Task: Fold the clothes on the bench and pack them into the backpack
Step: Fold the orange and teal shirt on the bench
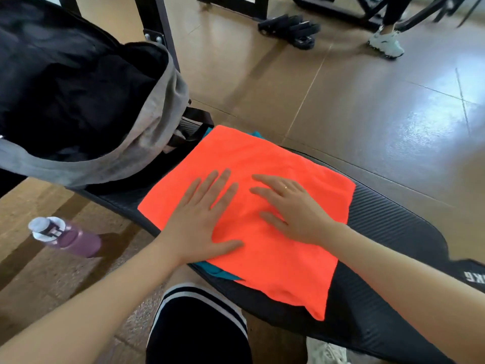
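Observation:
A bright orange cloth (262,164), folded into a rough square, lies on the black padded bench (388,232). Beneath it a teal garment (217,271) peeks out at the near edge and at the far corner. My left hand (202,222) presses flat on the orange cloth with fingers straight and spread. Beside it, my right hand (291,208) rests flat on the same cloth, fingers extended. The grey backpack (147,127) stands open at the bench's left end, its dark inside facing me.
A purple water bottle (65,236) lies on the floor left of the bench. My knee in dark shorts (199,329) is below the bench edge. Black straps (291,28) and another person's sneaker (385,44) are on the floor beyond.

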The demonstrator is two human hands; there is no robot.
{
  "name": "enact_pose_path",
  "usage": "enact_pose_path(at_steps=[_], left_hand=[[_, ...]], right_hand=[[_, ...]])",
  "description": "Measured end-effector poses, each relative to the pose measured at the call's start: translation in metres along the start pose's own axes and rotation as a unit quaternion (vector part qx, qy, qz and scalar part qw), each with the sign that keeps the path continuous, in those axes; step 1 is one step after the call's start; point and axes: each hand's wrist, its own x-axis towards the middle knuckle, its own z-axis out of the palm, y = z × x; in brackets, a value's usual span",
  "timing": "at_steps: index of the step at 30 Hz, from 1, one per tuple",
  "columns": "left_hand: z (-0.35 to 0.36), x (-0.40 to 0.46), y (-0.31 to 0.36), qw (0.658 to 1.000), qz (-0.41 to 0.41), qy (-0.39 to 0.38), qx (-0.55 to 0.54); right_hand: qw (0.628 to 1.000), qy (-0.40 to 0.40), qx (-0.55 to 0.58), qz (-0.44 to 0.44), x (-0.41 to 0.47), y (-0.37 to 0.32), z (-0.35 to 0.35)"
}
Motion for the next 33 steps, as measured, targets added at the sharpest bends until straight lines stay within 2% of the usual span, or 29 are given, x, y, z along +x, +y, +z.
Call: enact_pose_path(at_steps=[2,4,7,10,13,15,17,19,20,21,23,25,29,33], left_hand=[[0.003,0.002,0.005,0.998,0.036,-0.057,0.010],[0.012,0.004,0.011,0.992,0.042,-0.109,0.036],[0.022,0.014,0.021,0.992,0.046,-0.103,0.053],[0.029,0.034,0.037,0.992,0.026,-0.119,0.042],[0.041,0.070,0.059,0.992,0.003,-0.118,0.036],[0.044,0.091,0.071,0.993,0.000,-0.119,0.010],[0.041,0.099,0.072,0.993,0.038,-0.088,-0.063],[0.032,0.089,0.065,0.986,0.111,-0.019,-0.123],[0.031,0.079,0.059,0.982,0.149,0.015,-0.117],[0.033,0.068,0.051,0.978,0.179,0.030,-0.103],[0.037,0.051,0.038,0.977,0.204,0.014,-0.057],[0.043,0.047,0.031,0.982,0.184,0.002,-0.029],[0.044,0.061,0.034,0.982,0.185,0.039,-0.019],[0.040,0.067,0.035,0.983,0.175,0.039,-0.041]], right_hand=[[0.995,-0.089,0.022,-0.031,-0.045,-0.017,0.008],[0.988,-0.154,0.000,-0.020,-0.073,-0.018,0.017],[0.984,-0.165,-0.067,0.028,-0.087,-0.003,0.018],[0.979,-0.177,-0.085,0.052,-0.093,0.020,0.010],[0.970,-0.185,-0.098,0.119,-0.104,0.054,-0.008],[0.961,-0.178,-0.115,0.176,-0.109,0.069,-0.022],[0.964,-0.118,-0.116,0.209,-0.114,0.065,-0.031],[0.979,-0.019,-0.099,0.175,-0.122,0.048,-0.029],[0.982,0.010,-0.104,0.155,-0.129,0.038,-0.023],[0.982,0.011,-0.120,0.144,-0.136,0.030,-0.019],[0.977,-0.007,-0.156,0.143,-0.147,0.022,-0.010],[0.973,0.011,-0.177,0.149,-0.152,0.029,-0.005],[0.968,0.019,-0.210,0.137,-0.152,0.043,-0.006],[0.957,0.002,-0.196,0.213,-0.145,0.049,-0.014]])
